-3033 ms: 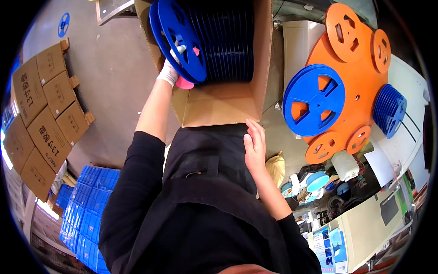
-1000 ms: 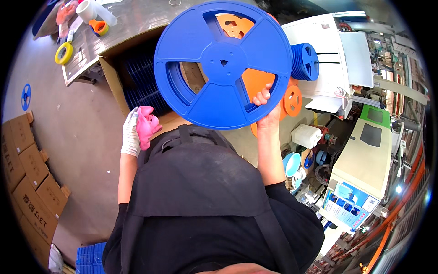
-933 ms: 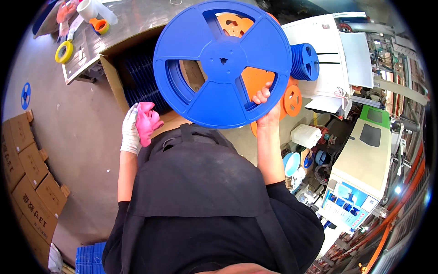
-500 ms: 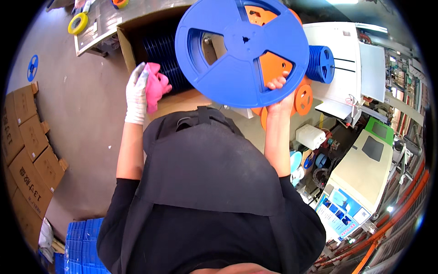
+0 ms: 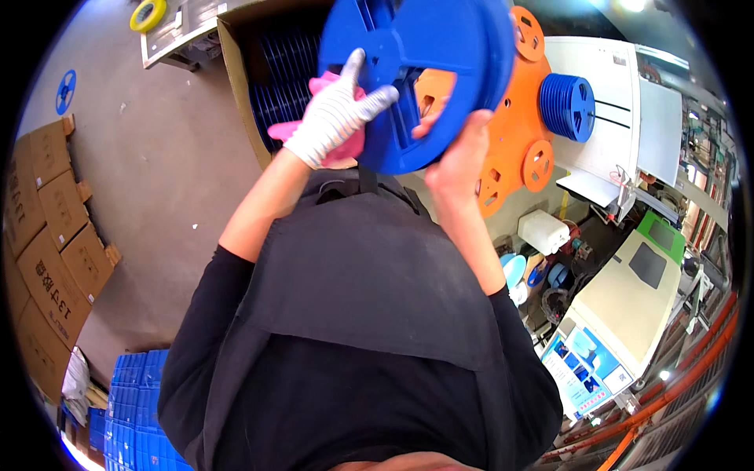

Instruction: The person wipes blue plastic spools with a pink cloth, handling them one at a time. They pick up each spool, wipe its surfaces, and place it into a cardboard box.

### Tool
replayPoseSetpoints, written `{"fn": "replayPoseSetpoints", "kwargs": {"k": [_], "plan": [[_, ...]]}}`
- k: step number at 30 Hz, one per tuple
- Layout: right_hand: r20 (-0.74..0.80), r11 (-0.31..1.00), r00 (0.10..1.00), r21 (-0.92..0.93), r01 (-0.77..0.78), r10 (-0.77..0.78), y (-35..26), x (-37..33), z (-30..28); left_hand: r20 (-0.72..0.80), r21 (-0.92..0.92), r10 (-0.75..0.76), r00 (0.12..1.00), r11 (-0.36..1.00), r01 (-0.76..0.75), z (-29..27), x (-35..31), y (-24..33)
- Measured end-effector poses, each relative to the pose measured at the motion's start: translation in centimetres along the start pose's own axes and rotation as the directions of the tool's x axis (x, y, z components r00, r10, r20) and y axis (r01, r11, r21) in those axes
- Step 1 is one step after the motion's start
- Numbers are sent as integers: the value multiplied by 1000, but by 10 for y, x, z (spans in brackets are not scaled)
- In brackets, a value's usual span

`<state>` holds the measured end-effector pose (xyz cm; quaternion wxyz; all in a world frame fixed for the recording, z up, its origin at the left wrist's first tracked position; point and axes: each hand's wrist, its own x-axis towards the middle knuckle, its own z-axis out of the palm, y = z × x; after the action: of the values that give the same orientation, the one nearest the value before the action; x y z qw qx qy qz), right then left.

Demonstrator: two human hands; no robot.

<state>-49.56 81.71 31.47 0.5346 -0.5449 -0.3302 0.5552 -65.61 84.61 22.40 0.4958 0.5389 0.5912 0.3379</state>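
Note:
A large blue plastic reel is tilted in front of me, its two flanges visible at the right side. My right hand, bare, grips its lower right part, with fingers reaching through a cut-out window. On the left, my left hand wears a white glove and rests against the reel's face, thumb and a finger stretched out. Bunched under that palm is a pink cloth, partly hidden by the glove and touching the reel.
A cardboard box holding rows of blue reels stands beyond my left hand. To the right are an orange fixture with round discs and a stack of blue reels before a white panel. Cartons line the far left.
My left hand has moved right with the pink cloth, from beside the reel onto its face. The reel has turned and tilted, now showing both flanges. My right hand has shifted slightly lower.

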Motion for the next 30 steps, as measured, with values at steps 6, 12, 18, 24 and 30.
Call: {"fn": "replayPoseSetpoints", "kwargs": {"k": [6, 12, 18, 24, 30], "plan": [[47, 988, 993, -110, 113, -108, 0, -8, 11, 248, -958, -11, 969, 147, 246, -4, -16, -20], [-253, 993, 965, -115, 40, -68, -13, 2, -59, 330, -883, 160, 930, -297, 364, -37, -51, -46], [-440, 997, 897, -35, -66, 44, -9, 4, -71, 323, -827, 246, 914, -395, 399, -42, -49, -55], [-422, 992, 898, 43, -116, 123, -6, 13, -72, 226, -926, 116, 967, -282, 250, -34, -34, -76], [-418, 993, 901, 13, -121, 115, 0, 13, -73, 186, -928, 89, 979, -311, 205, -38, -33, -82]]}}
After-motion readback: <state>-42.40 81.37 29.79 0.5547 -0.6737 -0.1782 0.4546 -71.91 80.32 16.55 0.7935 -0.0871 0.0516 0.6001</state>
